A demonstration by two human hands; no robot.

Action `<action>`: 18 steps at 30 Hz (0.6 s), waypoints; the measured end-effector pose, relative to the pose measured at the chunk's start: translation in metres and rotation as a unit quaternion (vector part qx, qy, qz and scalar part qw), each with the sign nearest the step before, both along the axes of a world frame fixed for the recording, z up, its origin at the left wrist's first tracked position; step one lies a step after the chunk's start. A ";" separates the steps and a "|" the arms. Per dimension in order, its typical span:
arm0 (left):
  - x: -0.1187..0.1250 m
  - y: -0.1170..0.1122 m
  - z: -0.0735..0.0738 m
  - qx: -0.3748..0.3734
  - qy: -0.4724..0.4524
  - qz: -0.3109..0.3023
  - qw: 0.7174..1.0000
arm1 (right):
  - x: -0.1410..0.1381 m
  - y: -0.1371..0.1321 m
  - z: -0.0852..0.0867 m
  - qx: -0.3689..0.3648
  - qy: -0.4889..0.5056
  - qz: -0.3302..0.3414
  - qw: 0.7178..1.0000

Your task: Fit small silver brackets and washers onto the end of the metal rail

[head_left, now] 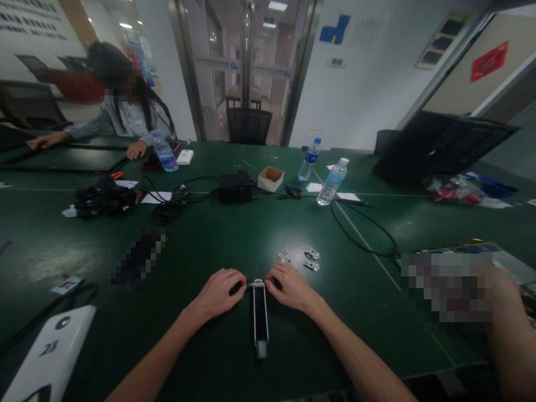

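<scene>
Green worktop in front of glass doors, pretty busy setup. Far left there's a white case marked 28, off at the edge so it isn't crowding me; past it a co-worker sits across the worktop. Next is my left hand, fingertips pinched narrow on what looks like a small metal pin at the far end of the black bar. That bar, in its pale frame, lies flat right between my hands, long side running toward me, which I guess lets both hands get at that end. My right hand has its fingers bunched narrow at the frame's other corner, likely steadying it; can't tell if they're actually clamping anything. Just beyond sit tiny metal bits and two metal brackets, probably parked there for easy reach.
</scene>
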State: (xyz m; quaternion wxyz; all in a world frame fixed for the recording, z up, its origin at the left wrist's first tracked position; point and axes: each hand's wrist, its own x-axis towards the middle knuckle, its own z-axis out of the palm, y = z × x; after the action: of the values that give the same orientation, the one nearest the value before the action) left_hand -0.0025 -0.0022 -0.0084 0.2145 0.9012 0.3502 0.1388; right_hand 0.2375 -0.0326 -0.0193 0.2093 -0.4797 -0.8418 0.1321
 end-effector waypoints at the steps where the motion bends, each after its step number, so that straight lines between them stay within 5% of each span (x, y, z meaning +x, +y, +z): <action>1: 0.000 0.000 0.000 0.000 -0.003 -0.001 1.000 | 0.000 0.000 -0.001 0.002 0.001 0.000 1.000; 18: 0.000 0.003 0.002 -0.140 -0.032 0.037 0.989 | 0.000 0.000 -0.001 -0.002 0.010 0.006 1.000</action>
State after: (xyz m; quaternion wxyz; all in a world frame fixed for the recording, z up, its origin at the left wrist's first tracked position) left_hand -0.0028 0.0005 -0.0061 0.3440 0.8440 0.3922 0.1248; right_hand 0.2379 -0.0328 -0.0199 0.2162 -0.4734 -0.8423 0.1401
